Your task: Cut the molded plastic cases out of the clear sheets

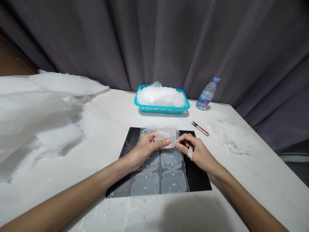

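Two hands point(147, 146) meet at a small translucent piece point(161, 135) above a black mat point(199, 180).
The left hand pinches it, thumb on top, its other fingers partly hidden underneath; the right hand point(198, 151), one finger wrapped in pale tape point(190, 152), has thumb and forefinger nearly together at the right edge, but whether they grip is impossible to tell. Below lies a clear moulded sheet point(172, 161), partly covered by the hands, its near end faint against the white counter point(111, 119). Farther are pink snips point(201, 128), film scraps point(233, 137), a bottle point(207, 94) and a blue basket point(164, 110) with indistinct white contents; the left white heap point(48, 103) is cut off.
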The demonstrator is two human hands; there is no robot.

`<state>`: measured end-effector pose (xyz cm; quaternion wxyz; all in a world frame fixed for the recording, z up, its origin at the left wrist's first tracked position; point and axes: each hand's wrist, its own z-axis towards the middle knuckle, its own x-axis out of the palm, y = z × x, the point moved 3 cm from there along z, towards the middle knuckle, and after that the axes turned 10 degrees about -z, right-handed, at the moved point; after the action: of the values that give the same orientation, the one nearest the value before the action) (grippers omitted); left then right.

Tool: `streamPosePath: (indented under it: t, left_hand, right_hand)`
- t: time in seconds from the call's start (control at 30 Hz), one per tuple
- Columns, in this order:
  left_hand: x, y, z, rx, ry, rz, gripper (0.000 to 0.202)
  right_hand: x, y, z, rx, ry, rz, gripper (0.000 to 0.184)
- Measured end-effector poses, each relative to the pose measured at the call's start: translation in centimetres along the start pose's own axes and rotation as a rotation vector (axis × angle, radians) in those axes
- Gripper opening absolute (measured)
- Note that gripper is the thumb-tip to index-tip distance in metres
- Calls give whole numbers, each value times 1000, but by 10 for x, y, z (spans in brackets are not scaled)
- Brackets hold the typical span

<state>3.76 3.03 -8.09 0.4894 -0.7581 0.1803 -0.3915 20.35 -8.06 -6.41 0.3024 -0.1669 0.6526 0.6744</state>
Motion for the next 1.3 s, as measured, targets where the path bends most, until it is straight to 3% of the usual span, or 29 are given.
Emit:
streamPosePath:
  t: [0.13, 0.23, 0.37, 0.7, 1.3]
  left_hand:
    - [2, 1, -2, -5, 1, -43, 32]
    - [7, 6, -6, -84, -1, -123, 32]
    - [10, 10, -9, -147, -67, -152, 30]
    - [6, -2, -5, -77, 23, 51, 36]
    - [5, 2, -4, -118, 108, -45, 32]
  right_hand:
    - [1, -2, -1, -24, -4, -42, 12]
    - [10, -5, 1, -91, -84, -168, 6]
    - [19, -7, 4, -149, -136, -275, 13]
    - [-10, -1, 3, -180, 76, -30, 7]
    - [-12, 3, -3, -147, 18, -2, 8]
